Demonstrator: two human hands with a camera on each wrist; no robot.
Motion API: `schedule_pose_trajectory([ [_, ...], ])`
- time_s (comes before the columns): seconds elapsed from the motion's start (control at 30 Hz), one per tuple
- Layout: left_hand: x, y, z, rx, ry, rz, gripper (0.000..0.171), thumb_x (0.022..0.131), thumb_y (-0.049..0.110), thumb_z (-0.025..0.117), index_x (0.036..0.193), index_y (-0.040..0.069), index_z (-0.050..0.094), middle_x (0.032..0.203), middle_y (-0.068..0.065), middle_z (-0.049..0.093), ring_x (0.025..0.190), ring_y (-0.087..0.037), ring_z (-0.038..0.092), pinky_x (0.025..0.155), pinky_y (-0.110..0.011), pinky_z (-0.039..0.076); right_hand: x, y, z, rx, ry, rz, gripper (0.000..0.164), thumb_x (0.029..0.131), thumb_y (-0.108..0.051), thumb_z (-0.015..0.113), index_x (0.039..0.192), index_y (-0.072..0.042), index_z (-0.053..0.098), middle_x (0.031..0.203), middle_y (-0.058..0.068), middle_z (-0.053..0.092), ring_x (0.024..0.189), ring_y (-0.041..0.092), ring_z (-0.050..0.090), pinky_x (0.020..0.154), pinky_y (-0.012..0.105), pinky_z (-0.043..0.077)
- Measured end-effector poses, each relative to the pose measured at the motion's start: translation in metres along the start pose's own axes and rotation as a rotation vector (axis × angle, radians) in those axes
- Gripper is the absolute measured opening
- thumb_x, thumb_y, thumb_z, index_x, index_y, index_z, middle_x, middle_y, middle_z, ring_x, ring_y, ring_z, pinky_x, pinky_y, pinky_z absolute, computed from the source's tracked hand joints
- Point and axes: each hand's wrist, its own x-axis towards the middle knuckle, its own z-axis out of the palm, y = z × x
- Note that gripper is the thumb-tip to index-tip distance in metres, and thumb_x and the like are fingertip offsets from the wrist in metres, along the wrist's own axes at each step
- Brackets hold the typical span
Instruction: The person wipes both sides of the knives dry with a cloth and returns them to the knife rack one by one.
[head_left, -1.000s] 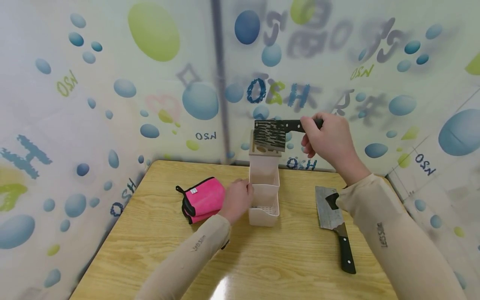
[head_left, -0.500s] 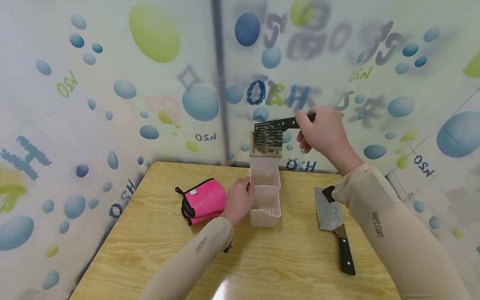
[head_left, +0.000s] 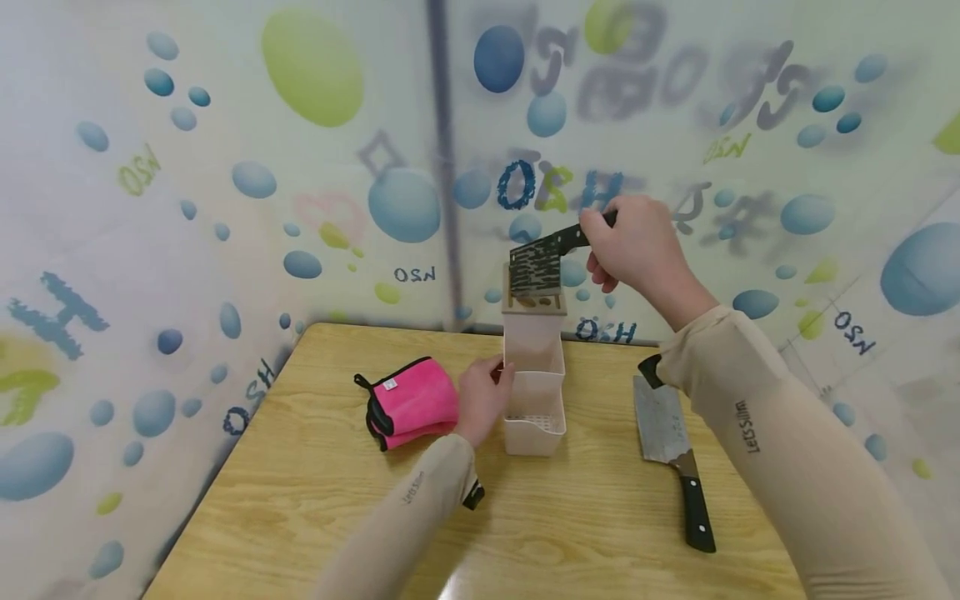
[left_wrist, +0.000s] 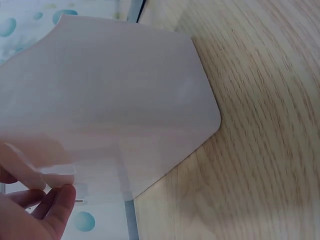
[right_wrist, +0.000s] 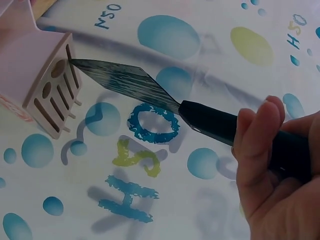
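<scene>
My right hand grips the black handle of a kitchen knife with a broad, dark-patterned blade. In the right wrist view, the blade's corner meets the slotted top of a pale knife holder, by an outer slot. Whether it enters the slot is unclear. The holder stands upright on the table, with stepped open compartments in front. At its left side, my left hand holds it near the middle. In the left wrist view, finger and thumb pinch the holder's wall at an edge.
A grey-bladed cleaver with a black handle lies on the wooden table at the right, under the right forearm. Folded pink cloth with black trim lies left of the left hand. A patterned wall covering rises behind the table.
My right hand has risen slightly and moved left. The knife's handle now tilts upward, and its blade slants down toward the holder's top. My left hand has stayed at the holder.
</scene>
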Motion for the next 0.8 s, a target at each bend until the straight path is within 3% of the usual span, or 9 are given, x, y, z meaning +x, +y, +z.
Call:
schedule_pose_trajectory([
  [0.2, -0.002, 0.002, 0.004, -0.039, 0.016, -0.036, 0.025, 0.101, 0.015, 0.065, 0.119, 0.001, 0.077, 0.097, -0.014, 0.072, 0.087, -0.026, 0.067, 0.076, -0.038, 0.059, 0.003, -0.005, 0.002, -0.022, -0.030, 0.032, 0.049, 0.109, -0.035, 0.045, 0.077, -0.003, 0.064, 0.059, 0.008, 0.066, 0.049, 0.022, 0.065, 0.054, 0.034, 0.059],
  [0.47, -0.003, 0.001, 0.003, -0.051, 0.030, -0.060, 0.026, 0.101, 0.015, 0.066, 0.119, 0.001, 0.077, 0.098, -0.014, 0.071, 0.087, -0.026, 0.067, 0.077, -0.039, 0.059, 0.012, -0.015, 0.006, -0.073, -0.044, 0.067, 0.050, 0.106, -0.030, 0.038, 0.073, -0.003, 0.063, 0.056, 0.008, 0.064, 0.051, 0.024, 0.067, 0.062, 0.037, 0.059],
  [0.8, -0.002, 0.002, 0.003, -0.012, 0.023, -0.033, 0.024, 0.100, 0.015, 0.066, 0.117, 0.002, 0.078, 0.096, -0.013, 0.071, 0.086, -0.024, 0.065, 0.075, -0.037, 0.059, 0.023, -0.027, 0.013, -0.145, -0.034, 0.097, 0.054, 0.105, -0.025, 0.037, 0.061, -0.007, 0.063, 0.051, 0.006, 0.060, 0.049, 0.022, 0.066, 0.058, 0.037, 0.057],
])
